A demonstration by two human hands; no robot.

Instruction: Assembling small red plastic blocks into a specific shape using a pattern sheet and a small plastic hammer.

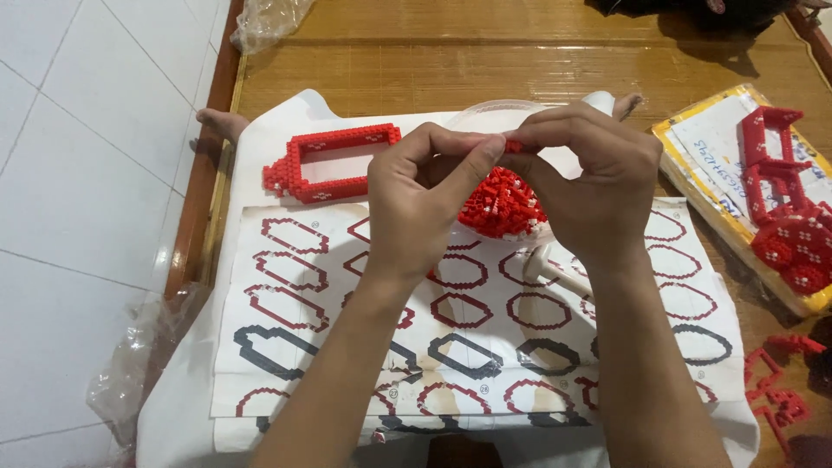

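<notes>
My left hand point(425, 195) and my right hand point(589, 178) meet over a clear bowl point(494, 111), fingertips pinched together on a small red brick piece point(515, 146). Below them the bowl holds a heap of tiny red and white bricks point(503, 206). A built red brick frame point(334, 162) lies to the left of my left hand. Under my forearms spreads a paper instruction sheet point(286, 286) printed with red and black ring shapes. A white plastic tool point(546, 264) rests on the sheet beneath my right wrist.
A yellow-edged box point(693, 165) at the right carries several red brick assemblies point(789, 217). More red pieces point(780, 394) lie at the lower right. A plastic bag point(264, 22) sits at the top left, another point(130, 364) by the wooden edge. White floor tiles lie left.
</notes>
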